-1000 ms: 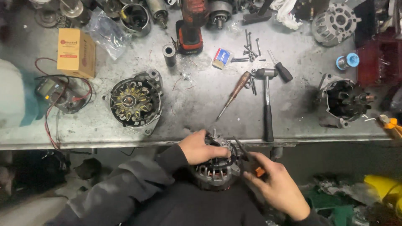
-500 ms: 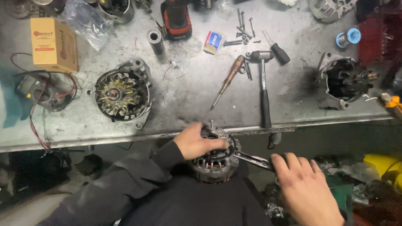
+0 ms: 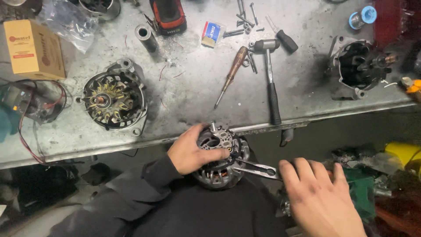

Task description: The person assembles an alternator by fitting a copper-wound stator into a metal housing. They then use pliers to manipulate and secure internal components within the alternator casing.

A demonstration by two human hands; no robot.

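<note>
A round grey alternator (image 3: 219, 171) with copper windings rests against my lap, just below the bench's front edge. My left hand (image 3: 190, 151) wraps over its left side and top, thumb across the rear cover. To its right, my right hand (image 3: 320, 197) lies over the handles of a pair of pliers (image 3: 258, 168). The pliers' metal jaws reach to the alternator's right rim. My right hand hides the handles.
On the grey metal bench (image 3: 197, 101) lie a hammer (image 3: 271, 83), a wooden-handled screwdriver (image 3: 230, 72), loose bolts (image 3: 243, 19), an opened alternator half (image 3: 112, 101), a cardboard box (image 3: 33, 48), a red-black power tool (image 3: 167, 15) and another housing (image 3: 357, 68). Clutter fills the floor at right.
My right hand has slid out to the right, from close against the alternator to the far end of the pliers. My left hand keeps its hold on the alternator.
</note>
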